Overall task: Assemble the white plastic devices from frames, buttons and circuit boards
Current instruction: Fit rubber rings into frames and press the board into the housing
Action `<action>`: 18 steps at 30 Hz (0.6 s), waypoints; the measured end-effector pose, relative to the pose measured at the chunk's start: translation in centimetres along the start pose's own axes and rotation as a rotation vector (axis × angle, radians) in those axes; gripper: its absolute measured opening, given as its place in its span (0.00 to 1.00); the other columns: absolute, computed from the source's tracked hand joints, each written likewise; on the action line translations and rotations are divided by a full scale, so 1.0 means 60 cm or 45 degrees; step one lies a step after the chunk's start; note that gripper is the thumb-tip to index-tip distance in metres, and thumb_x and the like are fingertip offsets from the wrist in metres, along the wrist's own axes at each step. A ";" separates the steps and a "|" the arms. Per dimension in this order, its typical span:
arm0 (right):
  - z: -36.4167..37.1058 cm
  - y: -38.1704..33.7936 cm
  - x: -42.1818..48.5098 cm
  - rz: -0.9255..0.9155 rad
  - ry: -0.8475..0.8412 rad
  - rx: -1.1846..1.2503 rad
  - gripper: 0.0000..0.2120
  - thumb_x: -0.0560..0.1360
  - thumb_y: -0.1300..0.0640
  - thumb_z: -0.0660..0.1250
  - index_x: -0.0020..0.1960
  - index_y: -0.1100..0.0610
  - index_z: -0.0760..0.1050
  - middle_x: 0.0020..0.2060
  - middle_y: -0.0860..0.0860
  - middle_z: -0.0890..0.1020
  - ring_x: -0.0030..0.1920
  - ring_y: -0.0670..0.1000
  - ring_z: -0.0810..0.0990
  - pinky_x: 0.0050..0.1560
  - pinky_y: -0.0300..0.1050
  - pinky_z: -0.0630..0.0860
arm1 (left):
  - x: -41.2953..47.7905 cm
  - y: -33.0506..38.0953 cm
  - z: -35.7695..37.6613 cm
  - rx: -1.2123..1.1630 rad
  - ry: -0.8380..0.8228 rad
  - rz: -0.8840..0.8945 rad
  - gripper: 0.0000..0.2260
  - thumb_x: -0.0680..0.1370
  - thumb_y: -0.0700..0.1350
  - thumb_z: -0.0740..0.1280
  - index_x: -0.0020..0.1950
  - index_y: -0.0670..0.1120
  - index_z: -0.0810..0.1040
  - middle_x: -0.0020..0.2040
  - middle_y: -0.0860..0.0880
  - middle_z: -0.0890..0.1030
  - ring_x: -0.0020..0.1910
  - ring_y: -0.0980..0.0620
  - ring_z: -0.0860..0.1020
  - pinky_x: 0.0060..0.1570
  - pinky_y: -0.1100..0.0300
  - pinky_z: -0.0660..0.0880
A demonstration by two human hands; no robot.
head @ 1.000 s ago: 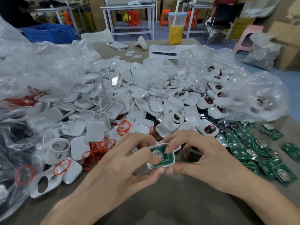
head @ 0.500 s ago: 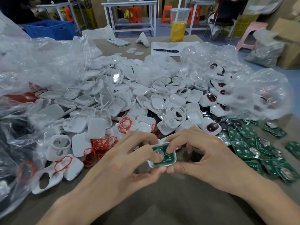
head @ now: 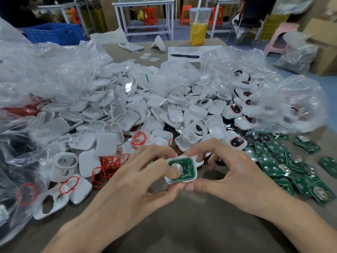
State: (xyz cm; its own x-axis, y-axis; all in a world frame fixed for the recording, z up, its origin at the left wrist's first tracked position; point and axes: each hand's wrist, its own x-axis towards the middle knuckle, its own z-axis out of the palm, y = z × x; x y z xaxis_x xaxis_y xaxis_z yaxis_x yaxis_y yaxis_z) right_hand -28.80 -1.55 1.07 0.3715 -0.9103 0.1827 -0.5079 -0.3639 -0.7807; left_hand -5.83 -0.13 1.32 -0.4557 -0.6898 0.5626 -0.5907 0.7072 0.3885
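Partly, my left hand's (head: 131, 181) thumb hides the green circuit board (head: 188, 168) seated in the white rounded plastic frame (head: 195, 173). I pinch that frame with both hands, my right hand (head: 235, 178) opposite, before heaped white plastic shells (head: 125, 115). A crinkled clear plastic bag (head: 291, 103) blurs parts behind.

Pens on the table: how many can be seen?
1. The pen lies on the white paper at the far end of the table, in front of the drink cup. More may be hidden under the plastic bags.
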 end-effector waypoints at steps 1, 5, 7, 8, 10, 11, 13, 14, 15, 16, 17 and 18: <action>0.000 0.000 0.000 0.000 0.000 0.008 0.27 0.62 0.29 0.73 0.58 0.31 0.75 0.50 0.37 0.76 0.45 0.42 0.76 0.43 0.26 0.71 | 0.001 0.000 0.000 -0.002 -0.004 -0.002 0.09 0.76 0.50 0.70 0.45 0.43 0.81 0.57 0.52 0.79 0.54 0.53 0.78 0.53 0.64 0.73; 0.000 0.001 0.000 -0.020 0.003 0.016 0.27 0.62 0.28 0.73 0.59 0.32 0.75 0.50 0.37 0.77 0.46 0.42 0.76 0.44 0.28 0.72 | 0.001 0.000 0.000 -0.029 -0.011 -0.006 0.09 0.77 0.50 0.71 0.45 0.44 0.80 0.58 0.53 0.79 0.56 0.55 0.79 0.54 0.64 0.74; 0.000 0.003 0.000 -0.015 -0.005 0.031 0.27 0.63 0.26 0.72 0.59 0.32 0.75 0.51 0.39 0.78 0.47 0.44 0.78 0.47 0.37 0.77 | 0.000 -0.001 0.000 -0.058 0.000 -0.015 0.09 0.77 0.50 0.71 0.46 0.45 0.80 0.58 0.54 0.79 0.57 0.56 0.79 0.54 0.63 0.75; 0.000 0.003 0.000 -0.024 -0.010 0.031 0.26 0.64 0.26 0.72 0.59 0.33 0.76 0.51 0.40 0.79 0.48 0.46 0.79 0.48 0.44 0.79 | 0.000 -0.001 0.000 -0.076 0.008 -0.021 0.09 0.77 0.51 0.71 0.46 0.45 0.80 0.58 0.54 0.79 0.57 0.57 0.79 0.53 0.62 0.75; 0.001 0.004 0.000 -0.078 -0.009 0.023 0.22 0.66 0.28 0.72 0.56 0.34 0.77 0.54 0.43 0.81 0.53 0.48 0.80 0.50 0.50 0.79 | -0.002 -0.002 0.000 -0.103 0.023 -0.020 0.08 0.77 0.51 0.71 0.47 0.47 0.79 0.58 0.55 0.78 0.57 0.57 0.79 0.53 0.62 0.76; 0.001 0.003 0.001 -0.110 -0.003 0.027 0.20 0.67 0.29 0.72 0.55 0.35 0.77 0.55 0.43 0.81 0.55 0.49 0.80 0.50 0.49 0.79 | -0.001 -0.002 0.001 -0.107 0.030 -0.015 0.08 0.77 0.51 0.71 0.48 0.48 0.78 0.58 0.55 0.78 0.57 0.57 0.79 0.53 0.62 0.76; 0.001 0.001 0.002 -0.193 0.021 0.026 0.16 0.70 0.33 0.72 0.53 0.36 0.76 0.57 0.40 0.80 0.58 0.49 0.79 0.49 0.42 0.77 | -0.002 -0.003 0.001 -0.071 0.045 0.012 0.07 0.77 0.51 0.71 0.48 0.48 0.78 0.58 0.54 0.79 0.57 0.56 0.79 0.54 0.62 0.75; 0.000 -0.001 0.002 -0.243 0.038 0.003 0.14 0.71 0.35 0.72 0.53 0.38 0.76 0.58 0.37 0.80 0.58 0.48 0.79 0.48 0.38 0.76 | -0.001 -0.004 0.001 -0.032 0.050 0.040 0.07 0.78 0.50 0.71 0.47 0.47 0.79 0.58 0.53 0.79 0.56 0.55 0.79 0.54 0.63 0.74; 0.000 -0.003 0.003 -0.298 0.056 -0.032 0.13 0.72 0.37 0.72 0.54 0.39 0.77 0.58 0.35 0.79 0.58 0.47 0.78 0.48 0.36 0.76 | -0.002 -0.006 0.001 0.011 0.048 0.078 0.06 0.78 0.49 0.71 0.47 0.46 0.80 0.59 0.52 0.78 0.55 0.55 0.78 0.55 0.65 0.72; 0.001 -0.003 0.004 -0.357 0.077 -0.071 0.12 0.73 0.39 0.72 0.53 0.40 0.77 0.58 0.35 0.79 0.58 0.47 0.79 0.49 0.35 0.76 | -0.002 -0.008 0.000 0.050 0.045 0.119 0.05 0.79 0.48 0.70 0.48 0.47 0.79 0.60 0.52 0.77 0.55 0.54 0.77 0.56 0.66 0.71; 0.002 -0.003 0.004 -0.418 0.104 -0.110 0.10 0.74 0.41 0.72 0.53 0.41 0.77 0.57 0.35 0.79 0.58 0.46 0.79 0.51 0.35 0.75 | -0.001 -0.010 -0.001 0.083 0.043 0.154 0.05 0.79 0.47 0.70 0.50 0.47 0.77 0.61 0.52 0.76 0.55 0.54 0.76 0.57 0.67 0.70; 0.002 -0.002 0.005 -0.471 0.134 -0.145 0.10 0.74 0.43 0.73 0.53 0.42 0.78 0.57 0.36 0.79 0.58 0.46 0.79 0.54 0.36 0.75 | -0.001 -0.011 -0.001 0.108 0.045 0.182 0.05 0.80 0.47 0.70 0.51 0.48 0.76 0.61 0.52 0.76 0.56 0.54 0.75 0.58 0.67 0.69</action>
State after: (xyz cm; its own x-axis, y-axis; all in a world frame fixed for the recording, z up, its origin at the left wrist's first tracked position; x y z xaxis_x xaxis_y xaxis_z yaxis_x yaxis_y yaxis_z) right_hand -28.52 -1.77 1.15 0.4665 -0.7269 0.5040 -0.4400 -0.6850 -0.5806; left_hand -5.35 -0.55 1.09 -0.5162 -0.5763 0.6335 -0.5765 0.7808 0.2406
